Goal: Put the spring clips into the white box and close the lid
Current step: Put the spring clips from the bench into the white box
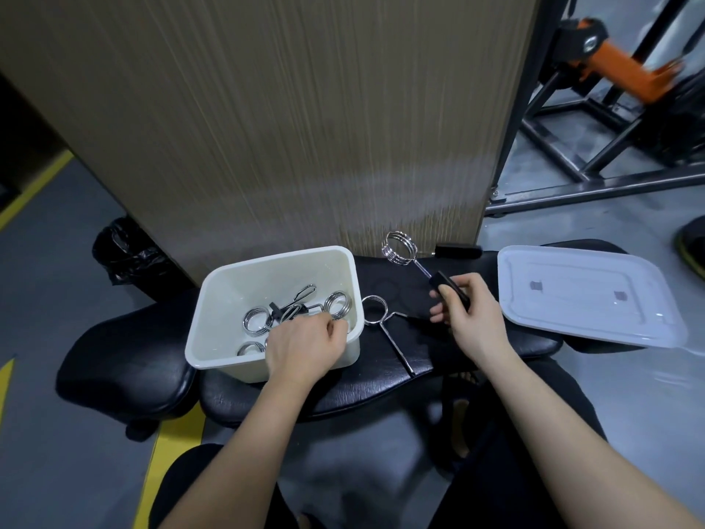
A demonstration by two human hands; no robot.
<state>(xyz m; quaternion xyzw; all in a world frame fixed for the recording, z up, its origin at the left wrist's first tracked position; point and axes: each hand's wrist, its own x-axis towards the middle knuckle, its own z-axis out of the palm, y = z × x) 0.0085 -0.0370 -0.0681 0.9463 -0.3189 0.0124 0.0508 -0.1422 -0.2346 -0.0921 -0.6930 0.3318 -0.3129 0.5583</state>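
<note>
The white box (213, 299) stands open on a black padded bench (381, 383), with several chrome spring clips (257, 318) lying in it. My left hand (305, 347) reaches over the box's near right rim, fingers curled above the clips; whether it holds one is hidden. My right hand (469, 318) grips the black handle of a spring clip (398, 248), whose coil sticks up toward the back. Another spring clip (375, 309) lies on the bench just right of the box. The white lid (583, 295) lies flat at the right end of the bench.
A tall wood-grain panel (286, 108) rises right behind the bench. A black bag (122, 250) sits on the floor at the left. A black and orange gym machine frame (610, 108) stands at the back right. Yellow floor lines (168, 452) run under the bench.
</note>
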